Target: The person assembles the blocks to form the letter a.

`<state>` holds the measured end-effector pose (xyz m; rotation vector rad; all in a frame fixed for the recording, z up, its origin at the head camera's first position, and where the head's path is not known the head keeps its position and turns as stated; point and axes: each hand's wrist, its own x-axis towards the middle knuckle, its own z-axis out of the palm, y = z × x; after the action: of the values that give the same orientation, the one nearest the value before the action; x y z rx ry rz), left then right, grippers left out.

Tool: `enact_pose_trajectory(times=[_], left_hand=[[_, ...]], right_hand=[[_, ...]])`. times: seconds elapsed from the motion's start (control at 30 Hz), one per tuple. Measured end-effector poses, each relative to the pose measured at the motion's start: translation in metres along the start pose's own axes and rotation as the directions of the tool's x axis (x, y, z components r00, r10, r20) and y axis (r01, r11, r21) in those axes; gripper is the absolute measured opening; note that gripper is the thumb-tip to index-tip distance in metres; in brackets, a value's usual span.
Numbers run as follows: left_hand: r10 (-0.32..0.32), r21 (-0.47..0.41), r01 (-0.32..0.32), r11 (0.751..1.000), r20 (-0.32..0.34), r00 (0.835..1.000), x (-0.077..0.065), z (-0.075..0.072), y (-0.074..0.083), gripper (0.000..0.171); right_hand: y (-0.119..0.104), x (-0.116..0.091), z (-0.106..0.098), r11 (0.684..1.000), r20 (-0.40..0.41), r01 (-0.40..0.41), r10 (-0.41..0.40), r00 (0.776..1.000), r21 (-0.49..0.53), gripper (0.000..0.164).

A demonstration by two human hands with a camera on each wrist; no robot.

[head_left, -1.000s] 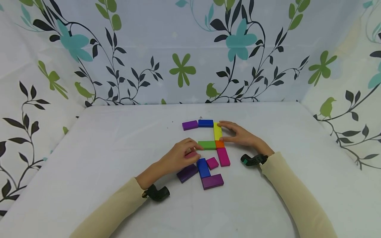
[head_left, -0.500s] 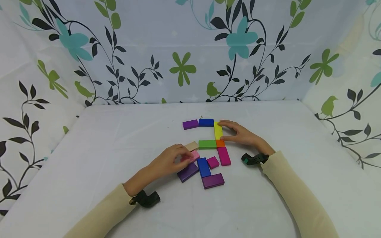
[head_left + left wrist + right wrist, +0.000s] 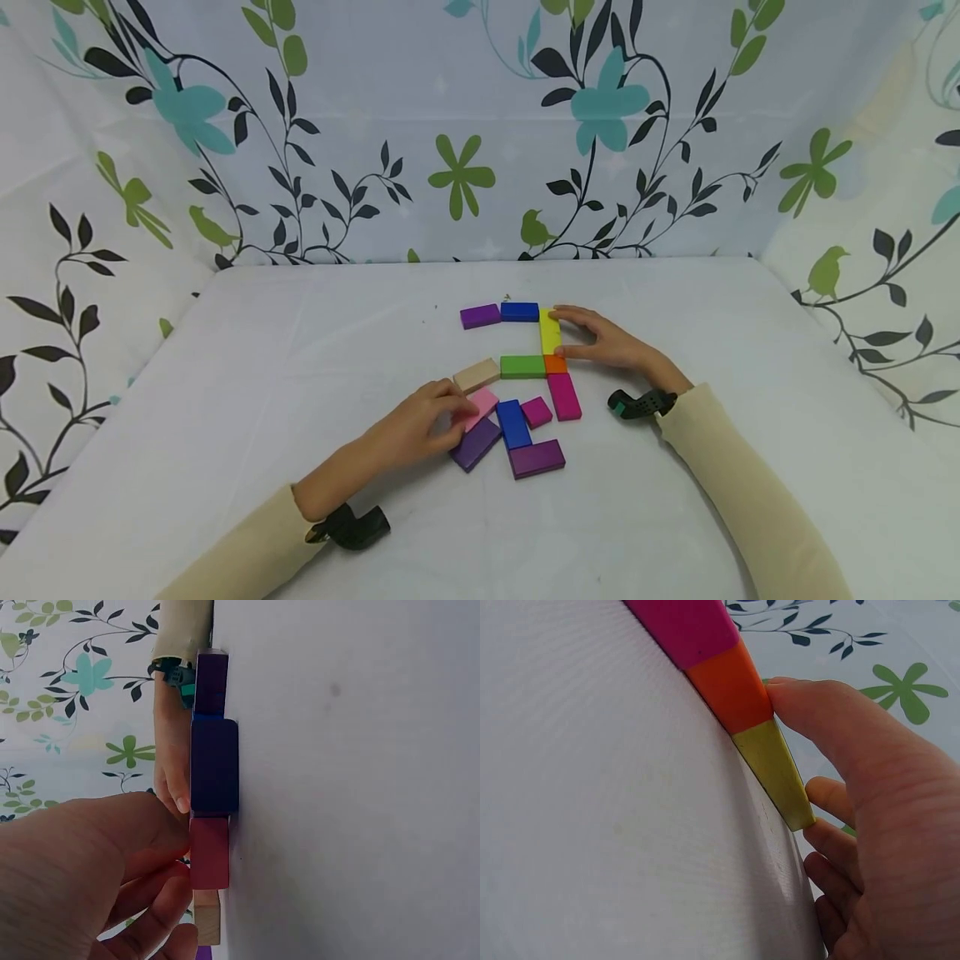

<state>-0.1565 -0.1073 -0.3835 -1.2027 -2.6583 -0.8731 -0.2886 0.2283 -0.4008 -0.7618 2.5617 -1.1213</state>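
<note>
My left hand [image 3: 420, 422] pinches the pink block [image 3: 482, 405] between thumb and fingertips, on the table. Against the pink block's near side lies an indigo block [image 3: 477, 447], seen end-on beside it in the left wrist view. A bare wooden block [image 3: 477, 377] sits just beyond, its right end at the green block [image 3: 522, 367]. On the right, my right hand [image 3: 606, 340] holds the yellow block [image 3: 550, 332], with fingers at its far end and the thumb near the orange block [image 3: 555, 364]. In the right wrist view the thumb tip touches the orange block's edge.
A magenta block [image 3: 564, 396] adjoins the orange one. A short magenta block [image 3: 536, 412], a blue block [image 3: 514, 424] and a plum block [image 3: 537, 459] lie nearer. At the back are a purple block [image 3: 480, 317] and another blue block [image 3: 520, 312]. Patterned cloth [image 3: 459, 175] hangs behind.
My left hand has drawn back toward the lower left, uncovering the wooden block. The pink block has shifted slightly nearer and the indigo block has turned a little. My right hand stays in place.
</note>
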Motion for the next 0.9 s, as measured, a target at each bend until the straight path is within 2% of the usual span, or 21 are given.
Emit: enact_pose_trajectory(times=[0.33, 0.6, 0.8, 0.9], left_hand=[[-0.026, 0.083, 0.022, 0.996, 0.045, 0.999, -0.010, -0.002, 0.007, 0.023], [-0.035, 0.025, 0.033, 0.999, 0.120, 0.992, -0.016, -0.003, -0.001, 0.041], [-0.004, 0.028, 0.001, 1.000, 0.106, 0.994, -0.015, -0.003, -0.005, 0.041], [0.015, 0.059, -0.021, 0.998, 0.099, 0.995, -0.014, -0.004, -0.006, 0.041]], right_hand=[[0.002, 0.000, 0.003, 1.000, -0.009, 0.008, -0.008, 1.000, 0.005, 0.069], [0.000, -0.002, 0.005, 1.000, -0.012, 0.009, -0.009, 1.000, 0.000, 0.069], [0.000, -0.001, 0.004, 1.000, -0.021, 0.007, -0.007, 1.000, -0.013, 0.068], [-0.001, -0.001, 0.003, 1.000, -0.021, 0.008, -0.008, 1.000, -0.017, 0.069]])
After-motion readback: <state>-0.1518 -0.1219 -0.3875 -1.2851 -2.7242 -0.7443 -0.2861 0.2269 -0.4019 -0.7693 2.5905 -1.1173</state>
